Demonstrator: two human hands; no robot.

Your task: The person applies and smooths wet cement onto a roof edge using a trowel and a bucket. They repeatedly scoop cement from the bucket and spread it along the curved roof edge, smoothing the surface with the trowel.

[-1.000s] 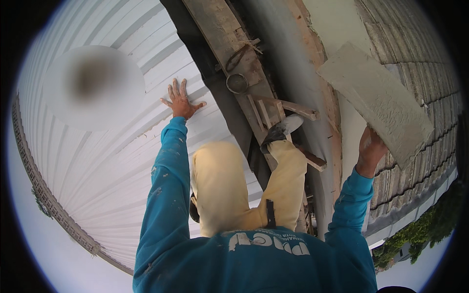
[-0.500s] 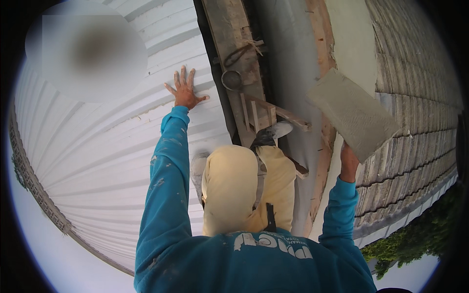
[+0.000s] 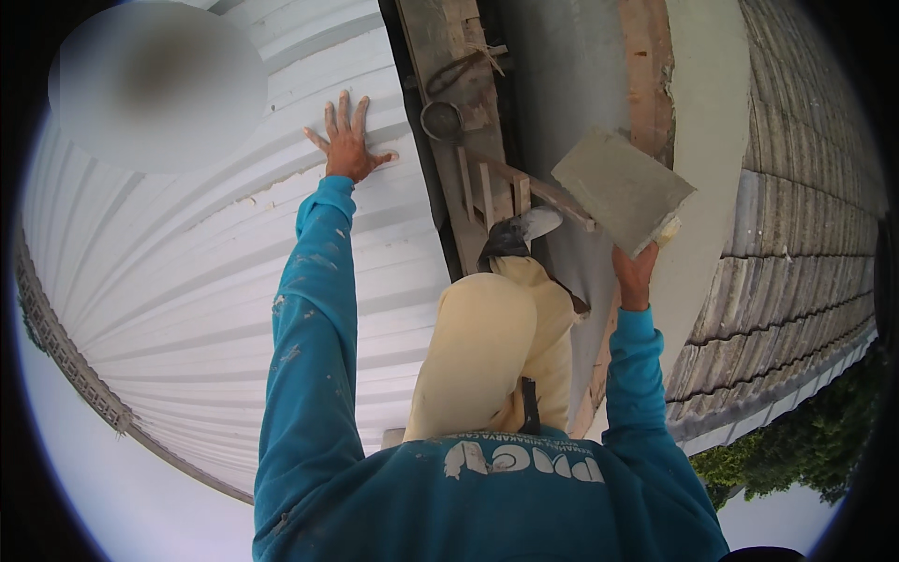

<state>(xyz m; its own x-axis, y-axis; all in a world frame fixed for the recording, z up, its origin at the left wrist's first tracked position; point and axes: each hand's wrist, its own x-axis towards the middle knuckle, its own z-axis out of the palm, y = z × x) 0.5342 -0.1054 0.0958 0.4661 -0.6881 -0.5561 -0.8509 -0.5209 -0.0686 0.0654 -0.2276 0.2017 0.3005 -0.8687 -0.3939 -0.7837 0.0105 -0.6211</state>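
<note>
Fingers spread wide, my left hand (image 3: 347, 148) lies flat on the ribbed white metal roofing sheet (image 3: 187, 309). My right hand (image 3: 637, 272) grips a plastering float (image 3: 623, 190), a flat grey rectangular board, from its near side. A little yellow shows at the float's corner beside the fingers. The grip itself is mostly hidden by the hand and board. In this view the float covers part of the grey wall strip (image 3: 571, 84) and the rough, orange-brown edge (image 3: 648, 94) next to it; whether it touches them I cannot tell.
Between roof and wall a plank (image 3: 449, 56) holds a round dark pan (image 3: 441, 122). Nearer, a wooden frame (image 3: 496, 187) stands by my shod foot (image 3: 538, 223). Smooth pale plaster (image 3: 707, 103) borders weathered roof tiles (image 3: 777, 215) on the right. Trees (image 3: 787, 450) show below them.
My right hand has carried the float leftward, from over the tiles to over the wall strip. My knee has swung to the right. The left hand remains spread on the roofing.
</note>
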